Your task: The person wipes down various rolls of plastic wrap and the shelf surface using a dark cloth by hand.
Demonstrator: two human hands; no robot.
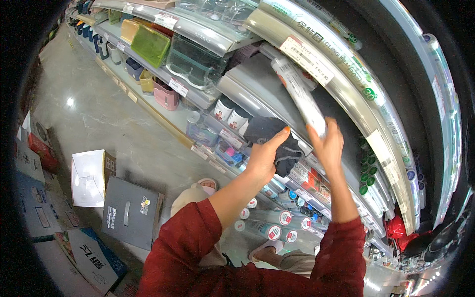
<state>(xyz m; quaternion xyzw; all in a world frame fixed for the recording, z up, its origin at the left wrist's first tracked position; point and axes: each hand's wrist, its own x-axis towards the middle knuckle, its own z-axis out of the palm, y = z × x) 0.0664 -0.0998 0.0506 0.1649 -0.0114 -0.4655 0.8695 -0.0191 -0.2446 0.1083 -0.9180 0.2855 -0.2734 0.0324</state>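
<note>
My left hand (261,157) grips a crumpled dark grey cloth (287,156) in front of the shelf edge, thumb on top. My right hand (328,144) holds one end of a white, tube-shaped wrapped package (300,96), blurred, whose far end reaches over a grey shelf board (256,76). Beside the cloth stand white canisters with black lids (224,107). Rolls of cling film (345,55) lie along the shelf above, behind a price rail.
Green-capped rolls (367,174) lie at the right of the shelf. Plastic bins (150,44) fill the shelves at upper left. Cardboard boxes (130,211) stand on the floor at left. Clear tubes with round labels (272,222) stand low, near my feet.
</note>
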